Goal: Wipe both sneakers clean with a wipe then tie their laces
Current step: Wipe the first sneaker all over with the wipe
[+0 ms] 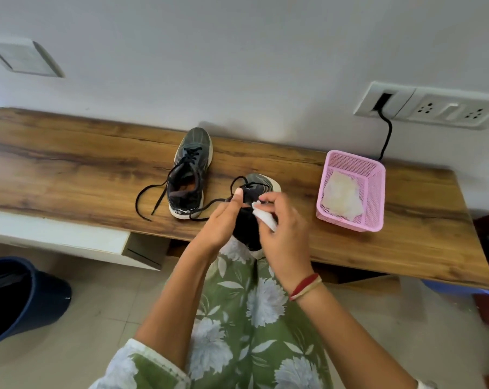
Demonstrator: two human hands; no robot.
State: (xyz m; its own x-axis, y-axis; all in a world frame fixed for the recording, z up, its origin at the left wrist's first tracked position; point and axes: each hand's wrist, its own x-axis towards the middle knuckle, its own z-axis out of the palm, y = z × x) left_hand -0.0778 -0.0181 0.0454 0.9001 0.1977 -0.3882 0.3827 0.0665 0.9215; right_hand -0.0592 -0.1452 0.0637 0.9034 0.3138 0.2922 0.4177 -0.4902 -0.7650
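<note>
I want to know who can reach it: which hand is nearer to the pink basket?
Right. The right hand, which holds the wipe at the near sneaker, is just left of the pink basket. The left hand grips that sneaker's far side, further away.

I see one dark sneaker [190, 175] upright on the wood, laces [153, 197] loose. The other sneaker [254, 197] lies nearer, a white wipe [265, 219] against it.
</note>
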